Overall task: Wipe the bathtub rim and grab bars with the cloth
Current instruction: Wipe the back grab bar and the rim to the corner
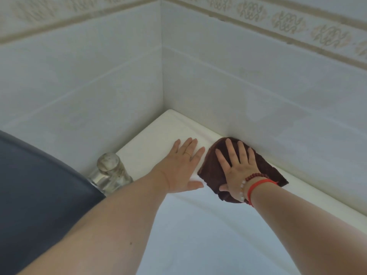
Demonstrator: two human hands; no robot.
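At the tub's far corner, head view: right hand [236, 169] lies flat with fingers spread on the brown cloth [266, 171], pressing it onto the white bathtub rim [158, 133] right against the tiled wall [278, 108]. Left hand [183, 167] also flat and spread, palm down on the bare rim just beside the cloth, holding nothing, likely bracing. Beaded bracelets and a red cord sit on the right wrist, a ring on the left hand. Grimy glass bottle [109, 171] stands on the rim near the left forearm, apart from the cloth. Cloth looks soft, light, limp and bunches at its edges; judged best worked under a flat palm, or pinched at a folded edge to lift. Rim looks smooth, probably slick when wet, so the cloth should slide easily. No grab bars in view; that part looks not yet done.
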